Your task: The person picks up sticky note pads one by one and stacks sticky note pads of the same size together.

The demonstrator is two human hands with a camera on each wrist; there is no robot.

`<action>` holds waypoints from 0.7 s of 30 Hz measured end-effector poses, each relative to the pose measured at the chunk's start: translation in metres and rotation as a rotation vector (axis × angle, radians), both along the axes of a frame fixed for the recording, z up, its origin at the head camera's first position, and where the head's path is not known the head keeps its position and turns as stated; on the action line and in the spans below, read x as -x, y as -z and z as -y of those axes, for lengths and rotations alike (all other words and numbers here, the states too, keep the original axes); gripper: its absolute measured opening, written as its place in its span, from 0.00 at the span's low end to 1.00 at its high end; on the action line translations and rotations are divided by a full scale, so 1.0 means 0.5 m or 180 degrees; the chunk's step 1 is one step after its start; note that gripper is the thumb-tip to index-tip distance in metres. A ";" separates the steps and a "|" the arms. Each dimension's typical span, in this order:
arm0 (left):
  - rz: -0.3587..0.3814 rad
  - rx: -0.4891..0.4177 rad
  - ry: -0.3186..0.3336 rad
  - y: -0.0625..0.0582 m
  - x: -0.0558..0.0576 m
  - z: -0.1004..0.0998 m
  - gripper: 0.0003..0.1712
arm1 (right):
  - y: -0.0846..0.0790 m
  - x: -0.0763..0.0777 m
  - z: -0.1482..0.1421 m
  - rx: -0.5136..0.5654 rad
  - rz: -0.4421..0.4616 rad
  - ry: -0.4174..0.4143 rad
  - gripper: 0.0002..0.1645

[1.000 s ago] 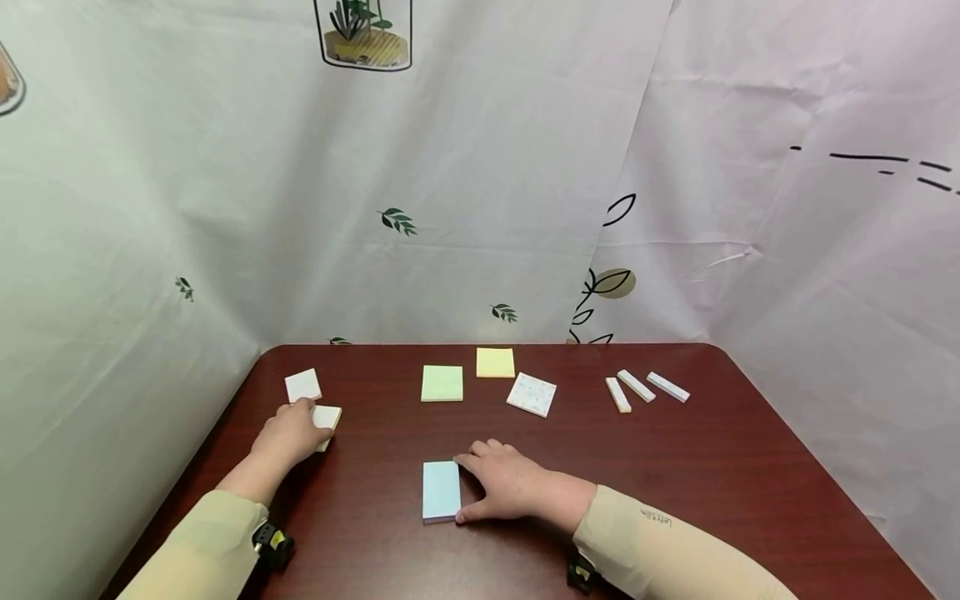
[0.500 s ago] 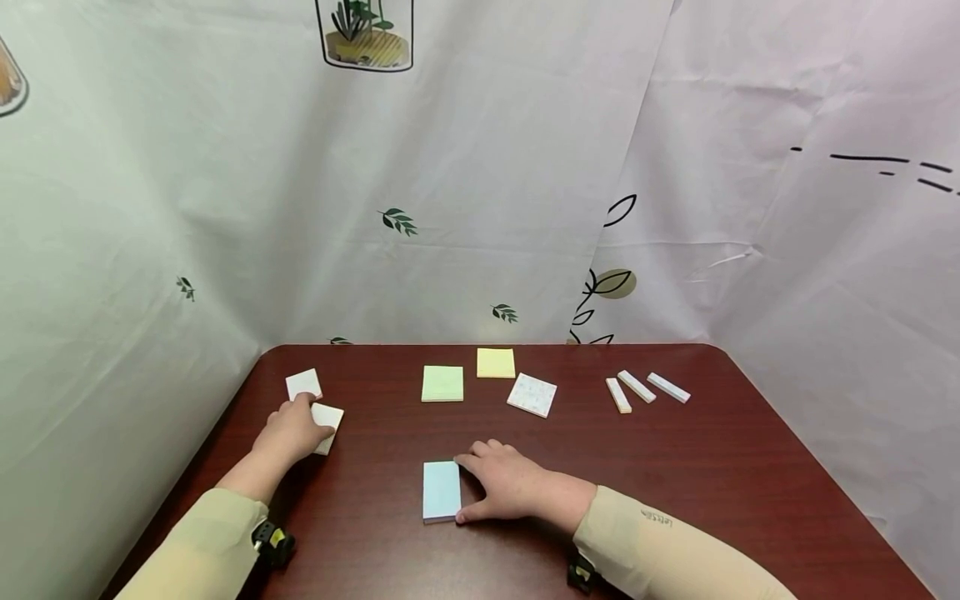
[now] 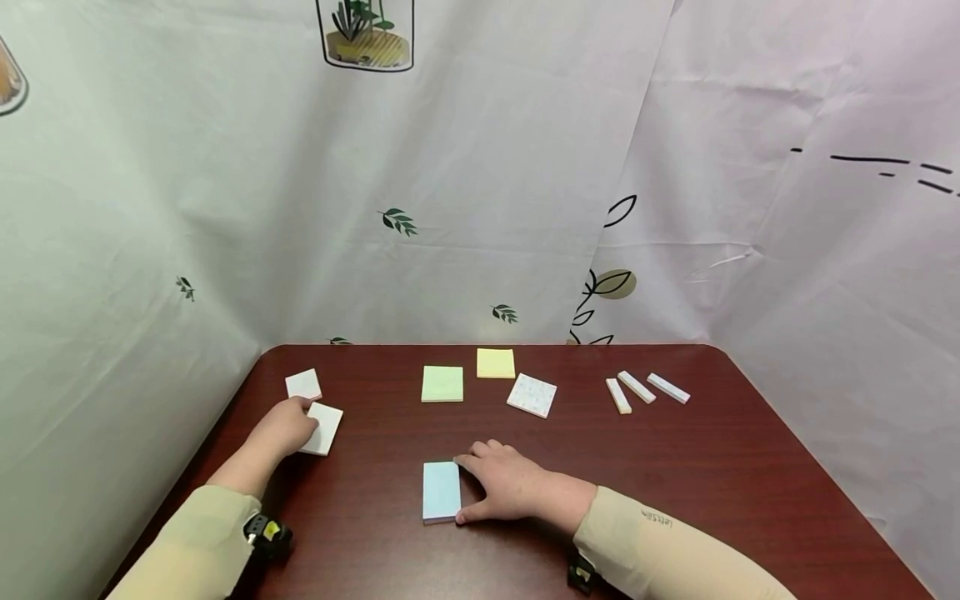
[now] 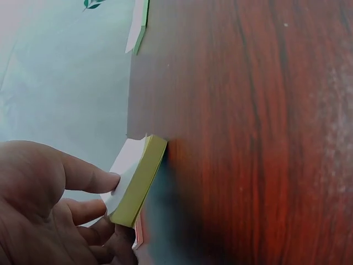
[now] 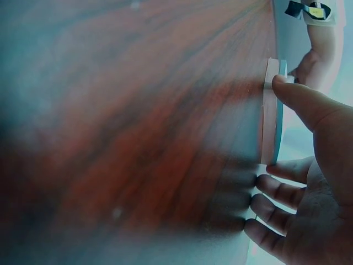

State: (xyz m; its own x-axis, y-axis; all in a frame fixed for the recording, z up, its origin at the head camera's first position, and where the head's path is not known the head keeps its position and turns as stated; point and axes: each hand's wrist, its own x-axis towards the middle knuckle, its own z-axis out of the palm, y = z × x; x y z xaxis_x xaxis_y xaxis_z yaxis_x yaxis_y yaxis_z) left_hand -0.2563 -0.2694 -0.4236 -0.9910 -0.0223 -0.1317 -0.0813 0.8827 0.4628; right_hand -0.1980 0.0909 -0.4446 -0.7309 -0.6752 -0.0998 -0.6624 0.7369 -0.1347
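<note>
While left fingers [image 4: 87,211] pinch a white pad [image 3: 324,429] (yellow-edged), another pad [image 3: 303,384] lies near; right fingers [image 5: 292,169] pinch a blue pad [image 3: 441,492].

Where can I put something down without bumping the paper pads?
Bare table lies between the left hand and the blue pad. A bigger bare patch lies between the three thin strips and the right sleeve. It's crowded by the left hand, where two white pads sit close, and at the far middle, around the green pad, yellow pad and speckled pad.
</note>
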 end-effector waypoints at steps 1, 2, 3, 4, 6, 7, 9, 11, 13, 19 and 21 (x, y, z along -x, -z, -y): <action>-0.0005 -0.0046 -0.0012 0.000 0.000 0.002 0.28 | 0.000 0.000 0.000 0.0001 0.0004 0.0001 0.48; -0.0011 -0.0094 -0.0023 0.000 0.000 0.004 0.28 | 0.000 0.000 0.000 0.0002 0.0005 0.0003 0.48; -0.0025 -0.0140 -0.0031 0.001 0.000 0.005 0.27 | 0.000 0.000 0.000 0.0003 0.0008 0.0004 0.48; -0.0036 -0.0184 -0.0040 0.001 0.000 0.006 0.27 | 0.000 0.000 0.000 0.0005 0.0010 0.0006 0.48; -0.0047 -0.0259 -0.0049 0.001 0.001 0.009 0.25 | -0.001 -0.001 0.000 0.0012 0.0024 0.0013 0.48; -0.0047 -0.0281 -0.0052 0.001 0.001 0.010 0.25 | -0.001 -0.001 0.000 0.0015 0.0031 0.0017 0.48; -0.0049 -0.0316 -0.0051 0.000 0.000 0.011 0.23 | -0.003 -0.001 0.000 0.0019 0.0043 0.0021 0.48; -0.0032 -0.0355 -0.0052 -0.002 0.000 0.012 0.23 | -0.003 -0.001 0.000 0.0022 0.0049 0.0022 0.48; -0.0020 -0.0406 -0.0053 -0.004 -0.001 0.012 0.22 | -0.003 -0.001 0.000 0.0023 0.0045 0.0018 0.48; 0.0118 -0.0883 -0.0107 -0.002 -0.005 0.009 0.21 | -0.002 0.000 0.000 0.0022 0.0026 0.0004 0.48; 0.0208 -0.1066 -0.0101 -0.001 -0.006 0.007 0.21 | -0.002 0.000 0.000 0.0018 0.0023 0.0004 0.48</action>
State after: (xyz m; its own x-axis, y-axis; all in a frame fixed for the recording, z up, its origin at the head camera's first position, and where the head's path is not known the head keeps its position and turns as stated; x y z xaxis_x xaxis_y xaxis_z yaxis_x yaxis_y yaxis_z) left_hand -0.2533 -0.2731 -0.4233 -0.9798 0.0023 -0.2001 -0.1453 0.6791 0.7195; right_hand -0.1978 0.0909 -0.4439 -0.7311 -0.6748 -0.1012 -0.6604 0.7370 -0.1435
